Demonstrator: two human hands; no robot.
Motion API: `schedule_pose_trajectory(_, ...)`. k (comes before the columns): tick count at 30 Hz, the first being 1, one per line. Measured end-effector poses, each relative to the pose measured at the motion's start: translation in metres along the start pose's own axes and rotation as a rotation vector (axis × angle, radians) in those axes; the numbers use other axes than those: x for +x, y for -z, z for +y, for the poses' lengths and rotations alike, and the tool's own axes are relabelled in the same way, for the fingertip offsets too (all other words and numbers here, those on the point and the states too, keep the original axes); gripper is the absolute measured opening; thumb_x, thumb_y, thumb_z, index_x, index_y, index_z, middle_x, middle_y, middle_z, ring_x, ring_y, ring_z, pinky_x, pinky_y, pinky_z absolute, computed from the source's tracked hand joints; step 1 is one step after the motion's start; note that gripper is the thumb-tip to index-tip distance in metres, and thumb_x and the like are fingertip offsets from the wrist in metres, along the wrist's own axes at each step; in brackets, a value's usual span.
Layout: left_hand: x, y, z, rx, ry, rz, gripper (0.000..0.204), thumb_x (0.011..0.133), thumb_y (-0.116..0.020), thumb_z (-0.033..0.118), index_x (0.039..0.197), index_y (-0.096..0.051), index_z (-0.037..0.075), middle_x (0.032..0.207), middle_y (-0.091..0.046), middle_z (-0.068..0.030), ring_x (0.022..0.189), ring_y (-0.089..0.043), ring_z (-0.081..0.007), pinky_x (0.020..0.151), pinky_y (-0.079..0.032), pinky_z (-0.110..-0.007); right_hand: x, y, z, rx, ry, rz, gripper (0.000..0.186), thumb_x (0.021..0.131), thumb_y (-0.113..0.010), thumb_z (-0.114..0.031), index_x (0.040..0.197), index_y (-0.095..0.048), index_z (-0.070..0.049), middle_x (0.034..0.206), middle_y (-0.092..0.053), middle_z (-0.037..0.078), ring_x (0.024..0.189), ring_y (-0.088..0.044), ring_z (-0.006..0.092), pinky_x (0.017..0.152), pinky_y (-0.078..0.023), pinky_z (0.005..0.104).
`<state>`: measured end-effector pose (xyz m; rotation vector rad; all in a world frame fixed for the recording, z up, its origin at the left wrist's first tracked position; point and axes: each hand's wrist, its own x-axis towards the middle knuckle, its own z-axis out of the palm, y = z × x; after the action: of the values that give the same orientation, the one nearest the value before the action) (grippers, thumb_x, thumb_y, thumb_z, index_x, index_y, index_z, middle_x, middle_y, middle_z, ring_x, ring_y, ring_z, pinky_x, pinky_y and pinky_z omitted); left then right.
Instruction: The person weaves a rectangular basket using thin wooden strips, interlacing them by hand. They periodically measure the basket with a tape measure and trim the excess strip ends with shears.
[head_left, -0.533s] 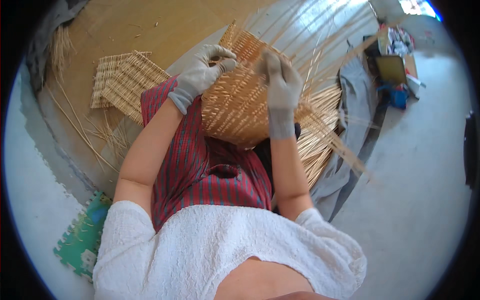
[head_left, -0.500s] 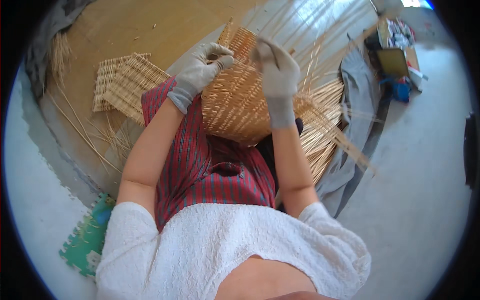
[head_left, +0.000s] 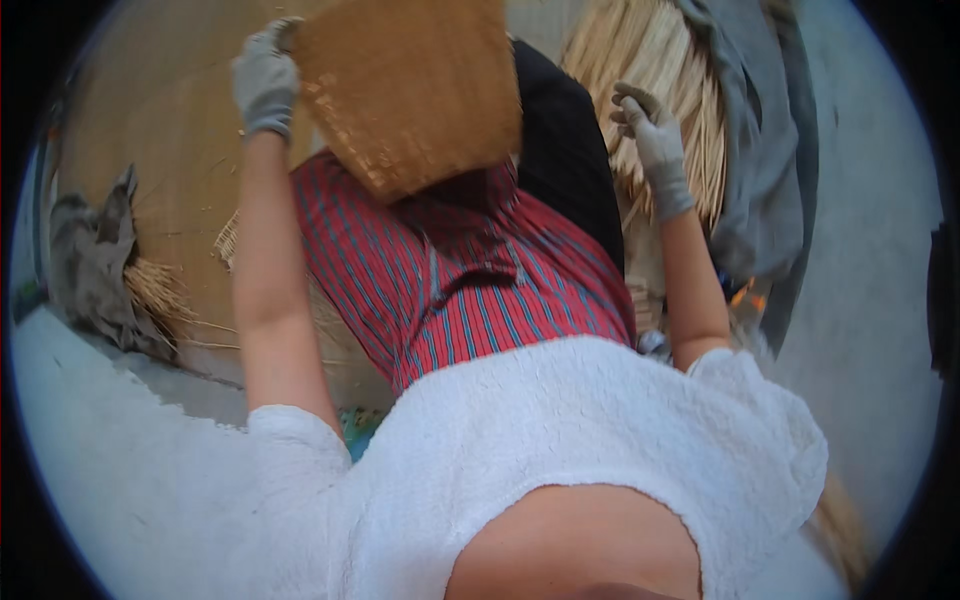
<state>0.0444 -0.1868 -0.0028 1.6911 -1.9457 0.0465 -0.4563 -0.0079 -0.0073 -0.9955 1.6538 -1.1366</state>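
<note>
My left hand (head_left: 265,78) in a pale grey glove grips the left edge of a woven tan basket (head_left: 408,96), which is tilted over my red striped skirt (head_left: 485,310) and blurred. My right hand (head_left: 648,135), gloved alike, is apart from the basket, fingers loosely bent and apart with nothing visible in them, beside a pile of pale strips (head_left: 690,110). Dark fabric (head_left: 560,140) lies between the basket and that hand.
A grey cloth (head_left: 760,150) runs along the right of the strips on the pale floor (head_left: 865,320). At left, a crumpled dark cloth (head_left: 90,255) and loose straws (head_left: 160,290) lie on a yellowish board (head_left: 175,130). A woven panel edge (head_left: 225,240) peeks out behind my left arm.
My view has swung. The basket, held by my left hand, has risen up and left. My right hand has left the basket and moved out to the right, its fingers loosened.
</note>
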Motion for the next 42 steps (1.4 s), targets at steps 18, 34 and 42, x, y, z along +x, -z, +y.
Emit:
schedule_pose_trajectory(18, 0.050, -0.016, -0.058, 0.192, -0.178, -0.383, 0.074, 0.102, -0.062, 0.048, 0.156, -0.041, 0.002, 0.149, -0.045, -0.0309, 0.140, -0.041, -0.0441, 0.119, -0.033, -0.048, -0.156, 0.016, 0.321, -0.910, -0.414, -0.165, 0.038, 0.093, -0.062, -0.031, 0.128, -0.067, -0.018, 0.114, -0.069, 0.015, 0.107, -0.068, 0.0338, 0.091, -0.054, 0.0493)
schedule_pose_trajectory(34, -0.242, -0.051, 0.214, -0.319, 0.118, -1.119, 0.059, 0.093, -0.073, 0.021, 0.148, -0.055, 0.011, 0.155, -0.047, -0.0234, 0.143, -0.048, -0.0393, 0.119, -0.040, -0.044, -0.038, 0.046, 0.328, -0.998, -0.549, -0.266, 0.041, 0.088, -0.067, -0.020, 0.128, -0.064, -0.012, 0.119, -0.069, 0.026, 0.113, -0.066, 0.0439, 0.099, -0.054, 0.0480)
schedule_pose_trajectory(42, -0.158, 0.015, 0.326, -0.717, -0.013, -0.827, 0.062, 0.095, -0.070, 0.015, 0.153, -0.047, 0.007, 0.150, -0.050, -0.0194, 0.138, -0.052, -0.0303, 0.114, -0.044, -0.042, -0.061, 0.068, 0.083, 0.469, -0.073, -0.167, 0.060, 0.079, -0.087, -0.012, 0.132, -0.059, -0.010, 0.120, -0.067, 0.004, 0.107, -0.065, 0.0152, 0.096, -0.054, 0.0359)
